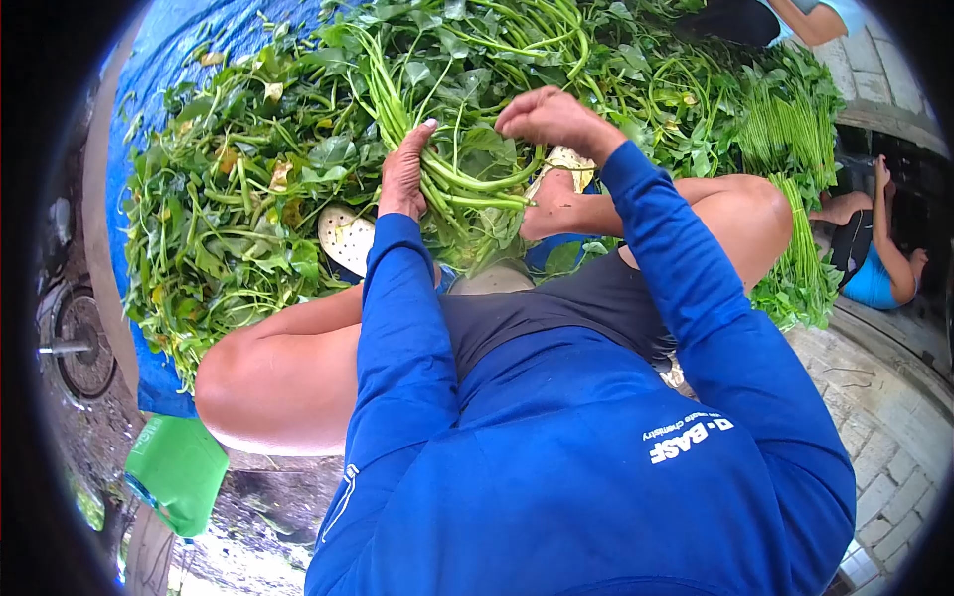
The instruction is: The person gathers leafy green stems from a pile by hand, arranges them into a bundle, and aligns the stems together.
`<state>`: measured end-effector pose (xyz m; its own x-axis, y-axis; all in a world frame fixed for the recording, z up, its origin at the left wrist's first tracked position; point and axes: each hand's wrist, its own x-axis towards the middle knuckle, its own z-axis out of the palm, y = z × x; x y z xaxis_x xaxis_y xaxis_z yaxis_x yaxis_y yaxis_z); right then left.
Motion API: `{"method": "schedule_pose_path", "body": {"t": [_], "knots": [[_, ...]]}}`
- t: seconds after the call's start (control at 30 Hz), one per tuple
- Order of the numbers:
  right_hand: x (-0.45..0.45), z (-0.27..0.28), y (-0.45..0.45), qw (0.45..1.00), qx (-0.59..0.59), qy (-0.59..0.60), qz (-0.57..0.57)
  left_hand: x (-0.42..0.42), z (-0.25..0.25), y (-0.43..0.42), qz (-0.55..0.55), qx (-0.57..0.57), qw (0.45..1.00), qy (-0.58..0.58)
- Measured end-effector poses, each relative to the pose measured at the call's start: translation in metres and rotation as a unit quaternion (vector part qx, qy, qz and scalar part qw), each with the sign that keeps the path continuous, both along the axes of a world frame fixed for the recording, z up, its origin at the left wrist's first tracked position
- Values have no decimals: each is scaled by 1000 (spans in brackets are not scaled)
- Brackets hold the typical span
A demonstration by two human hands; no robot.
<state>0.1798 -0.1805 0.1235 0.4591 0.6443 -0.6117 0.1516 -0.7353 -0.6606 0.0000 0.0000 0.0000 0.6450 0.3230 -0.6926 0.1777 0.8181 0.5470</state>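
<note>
My left hand [402, 174] is wrapped around a bunch of long leafy green stems [447, 184]. Their upper ends fan out away from me, and the lower ends curve to the right toward my bare foot. My right hand [558, 121] is raised just right of the bunch with its fingers curled closed. Whatever it may hold is hidden. Beneath and beyond both hands spreads a big heap of leafy greens [238, 189], some leaves yellowed. A pale sandal with dark holes [346, 238] shows beside my left wrist.
A blue tarp [204, 40] lies under the heap. Bundled greens with aligned stems [790, 129] are stacked at the right. Another person's arm [810, 22] reaches in at the top right. A green plastic container [177, 472] and a wheel [84, 343] are at the left.
</note>
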Motion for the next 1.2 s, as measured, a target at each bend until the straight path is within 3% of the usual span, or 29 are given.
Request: {"method": "schedule_pose_path", "body": {"t": [0.03,0.17,0.37,0.5,0.63,0.67,0.77,0.8,0.87,0.9,0.97,1.03,1.07,1.13,1.2], "knots": [[-9,0,0,998,33,-9,59,1,4,8,-1,-5,1000,-13],[-51,25,-20,990,-13,-9,140,15,50,-6,5,14,1000,-22],[-82,33,-30,987,90,-93,94,12,63,-3,47,116,992,-23],[-94,46,-29,959,101,-228,136,11,66,-6,98,174,980,-18],[-113,70,-11,987,2,-147,72,7,71,-10,131,194,972,-34],[-119,65,-8,982,-1,-173,73,8,75,-11,135,198,970,-33],[-125,75,10,973,-130,-117,154,7,81,-10,142,230,962,-34],[-135,72,9,948,-167,-146,229,6,85,-7,149,257,954,-34],[-160,51,-6,923,-164,-76,339,0,103,7,155,256,954,-22],[-174,6,-23,924,-115,-58,361,-1,114,18,167,283,944,0],[-177,-70,-41,864,-103,-44,490,-11,127,38,148,304,941,-23],[-142,-38,-42,866,-188,-46,461,-16,148,44,171,289,942,2],[-119,-36,-37,897,-217,-56,382,-19,156,43,174,268,947,16],[-56,-57,-31,990,-81,-37,108,-18,173,34,178,239,954,15],[14,-91,-31,979,30,-200,-31,-20,190,19,168,204,964,9]]}}
